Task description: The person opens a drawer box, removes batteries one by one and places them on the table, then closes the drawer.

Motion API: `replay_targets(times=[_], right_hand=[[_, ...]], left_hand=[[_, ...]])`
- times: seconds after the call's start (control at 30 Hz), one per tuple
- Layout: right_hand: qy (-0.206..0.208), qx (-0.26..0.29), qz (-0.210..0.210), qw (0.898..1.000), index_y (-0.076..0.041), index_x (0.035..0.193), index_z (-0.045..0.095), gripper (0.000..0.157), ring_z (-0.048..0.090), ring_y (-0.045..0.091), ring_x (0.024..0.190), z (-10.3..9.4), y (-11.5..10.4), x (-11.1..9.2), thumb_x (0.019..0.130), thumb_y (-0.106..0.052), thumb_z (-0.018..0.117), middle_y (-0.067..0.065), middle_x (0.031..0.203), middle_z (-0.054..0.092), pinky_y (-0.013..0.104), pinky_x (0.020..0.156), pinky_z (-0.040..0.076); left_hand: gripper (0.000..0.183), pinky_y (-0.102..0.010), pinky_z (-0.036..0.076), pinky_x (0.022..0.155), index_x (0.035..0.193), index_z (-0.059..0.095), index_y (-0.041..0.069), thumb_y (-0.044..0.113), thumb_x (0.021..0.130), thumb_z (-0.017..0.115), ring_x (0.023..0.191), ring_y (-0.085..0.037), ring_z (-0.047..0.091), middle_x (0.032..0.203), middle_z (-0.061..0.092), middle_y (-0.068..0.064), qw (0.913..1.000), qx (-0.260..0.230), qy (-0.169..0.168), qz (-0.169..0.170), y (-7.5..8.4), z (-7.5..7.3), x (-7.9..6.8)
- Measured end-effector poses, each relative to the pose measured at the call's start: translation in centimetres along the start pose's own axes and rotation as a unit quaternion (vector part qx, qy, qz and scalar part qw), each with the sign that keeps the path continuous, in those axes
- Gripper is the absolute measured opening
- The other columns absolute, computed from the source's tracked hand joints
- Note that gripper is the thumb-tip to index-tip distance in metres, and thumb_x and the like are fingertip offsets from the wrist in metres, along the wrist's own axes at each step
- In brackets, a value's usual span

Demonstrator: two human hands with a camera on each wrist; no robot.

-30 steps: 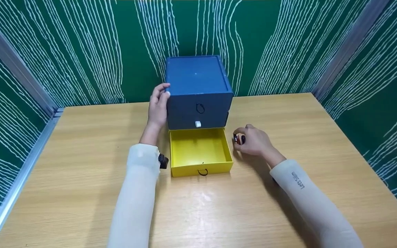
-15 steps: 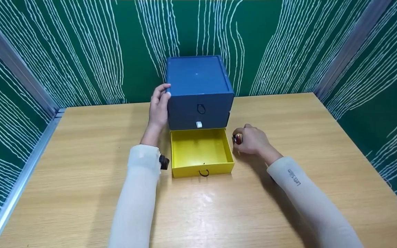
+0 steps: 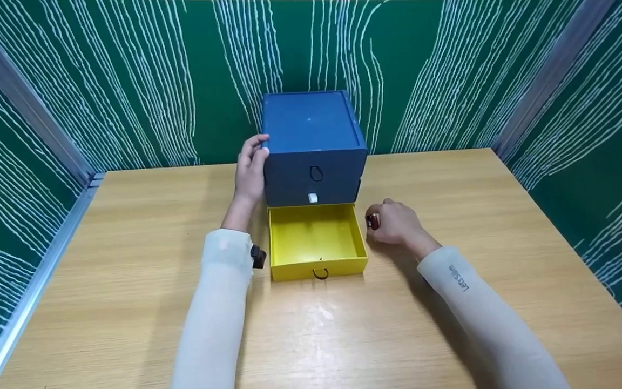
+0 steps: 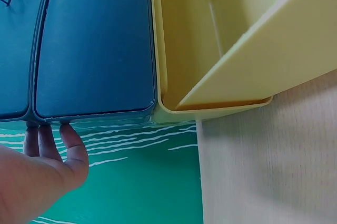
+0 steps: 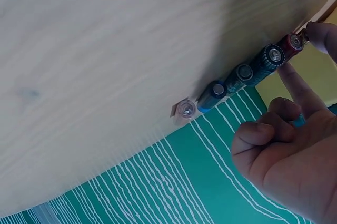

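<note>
My left hand (image 3: 250, 172) rests its fingertips on the left side of the blue drawer unit (image 3: 313, 121); in the left wrist view its fingers (image 4: 73, 147) touch that side wall. Below, a yellow drawer (image 3: 319, 265) with a dark loop pull stands pulled out. To the right of it, my right hand (image 3: 397, 222) pinches a dark red battery (image 5: 293, 44) between thumb and index finger, low at the table. Several more batteries stand upright in a row beside it, among them a dark ridged one (image 5: 268, 61), a blue-ringed one (image 5: 211, 96) and a pale one (image 5: 185, 109).
The wooden table (image 3: 127, 270) carries the drawer unit near its back edge. Green walls (image 3: 424, 65) with white wavy lines stand behind and at both sides. A white tab (image 3: 312, 198) shows on the blue front.
The right hand has shifted slightly, and its thumb and index finger have come closer around the red battery. The left hand and drawers stay put; the view tilts a little.
</note>
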State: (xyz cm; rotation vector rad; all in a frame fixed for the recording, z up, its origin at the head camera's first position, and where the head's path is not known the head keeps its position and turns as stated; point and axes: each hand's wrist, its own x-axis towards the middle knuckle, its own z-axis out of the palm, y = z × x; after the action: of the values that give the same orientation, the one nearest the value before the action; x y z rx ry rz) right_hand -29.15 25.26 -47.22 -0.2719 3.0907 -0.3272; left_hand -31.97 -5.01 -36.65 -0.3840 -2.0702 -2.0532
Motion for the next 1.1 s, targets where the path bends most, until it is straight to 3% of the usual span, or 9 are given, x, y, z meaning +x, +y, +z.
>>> replay_targets(times=[0.27, 0.67, 0.8, 0.9, 1.1], right_hand=[[-0.010, 0.004, 0.003, 1.000, -0.021, 0.104, 0.061, 0.043, 0.044, 0.022, 0.074, 0.3, 0.1, -0.4, 0.064, -0.035, 0.070, 0.002, 0.080, 0.050, 0.032, 0.063, 0.035], [-0.008, -0.021, 0.003, 1.000, -0.021, 0.107, 0.059, 0.046, 0.045, 0.023, 0.075, -0.1, -0.1, -0.4, 0.063, -0.035, 0.067, 0.002, 0.079, 0.053, 0.035, 0.064, 0.039], [0.012, 0.001, 0.012, 1.000, -0.021, 0.110, 0.058, 0.050, 0.046, 0.022, 0.076, -0.6, -0.5, -0.8, 0.063, -0.036, 0.068, 0.002, 0.083, 0.053, 0.036, 0.067, 0.041], [0.026, 0.024, 0.007, 0.999, -0.019, 0.105, 0.060, 0.045, 0.047, 0.022, 0.076, -1.1, -0.7, -1.1, 0.065, -0.037, 0.066, 0.003, 0.085, 0.054, 0.038, 0.068, 0.043], [0.051, 0.068, 0.022, 0.996, -0.021, 0.098, 0.063, 0.027, 0.048, 0.021, 0.071, -2.4, -0.9, -1.7, 0.073, -0.031, 0.059, 0.002, 0.082, 0.054, 0.033, 0.061, 0.041]], left_hand=[[0.028, -0.035, 0.029, 0.099, 0.117, 0.046, 0.026, 0.027, 0.091, 0.036, 0.118, -0.012, 0.035, 0.130, 0.035, 0.005, 1.0000, 0.003, 0.000, -0.002, -1.6, 0.0, 0.2], [0.033, -0.035, 0.029, 0.100, 0.122, 0.043, 0.015, 0.021, 0.090, 0.035, 0.118, -0.018, 0.036, 0.133, 0.033, -0.004, 0.9999, 0.008, -0.001, -0.013, 1.0, 0.3, -1.0], [0.030, -0.034, 0.031, 0.098, 0.119, 0.045, 0.023, 0.024, 0.090, 0.036, 0.116, -0.014, 0.038, 0.131, 0.034, 0.000, 0.9999, 0.008, 0.001, -0.013, -0.3, 0.1, -0.3], [0.028, -0.033, 0.032, 0.097, 0.116, 0.046, 0.028, 0.027, 0.090, 0.036, 0.114, -0.012, 0.038, 0.130, 0.034, 0.003, 0.9999, 0.006, 0.002, -0.009, -1.3, 0.0, 0.3], [0.028, -0.033, 0.032, 0.097, 0.116, 0.046, 0.028, 0.027, 0.090, 0.037, 0.114, -0.011, 0.038, 0.129, 0.034, 0.002, 0.9999, -0.002, 0.000, -0.012, -0.9, 0.0, 0.6]])
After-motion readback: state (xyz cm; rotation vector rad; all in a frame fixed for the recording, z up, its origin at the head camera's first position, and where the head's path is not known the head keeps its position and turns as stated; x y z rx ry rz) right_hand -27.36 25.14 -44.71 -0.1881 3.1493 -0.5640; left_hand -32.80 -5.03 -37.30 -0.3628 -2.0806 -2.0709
